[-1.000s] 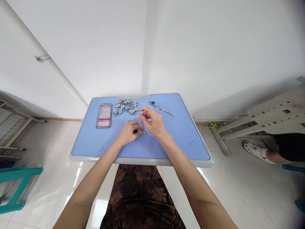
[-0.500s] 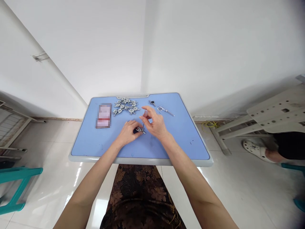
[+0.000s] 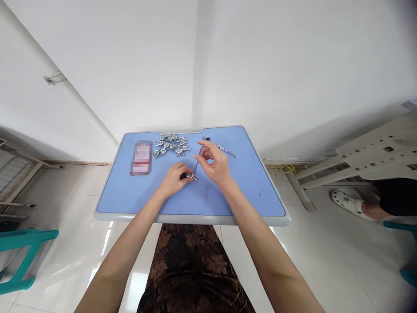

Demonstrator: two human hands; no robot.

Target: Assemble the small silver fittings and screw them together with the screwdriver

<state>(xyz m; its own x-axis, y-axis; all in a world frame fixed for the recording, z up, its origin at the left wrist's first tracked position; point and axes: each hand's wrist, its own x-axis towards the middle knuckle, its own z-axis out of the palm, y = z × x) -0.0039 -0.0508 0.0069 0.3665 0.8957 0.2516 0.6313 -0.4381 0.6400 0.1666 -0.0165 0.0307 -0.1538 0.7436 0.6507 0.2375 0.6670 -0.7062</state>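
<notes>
My left hand rests on the blue tabletop, its fingers closed round a small silvery metal fitting with a dark part by the fingertips. In my right hand is a screwdriver with a translucent pinkish handle, pinched between thumb and fingers. Its thin shaft slants down to the left, its tip at the fitting; whether it sits in a screw is too small to tell. Beyond my hands lies a pile of similar metal fittings. My right hand partly hides a slim metal piece behind it.
A blurred pink rectangular object lies on the table at the left. Near the back right is a small fitting with a black centre. A wall rises behind. Teal stools and a person's foot in a clog flank the table.
My right hand has shifted slightly right, and the screwdriver leans further that way. It now covers more of the pieces behind it. My left hand still holds the fitting, almost unmoved.
</notes>
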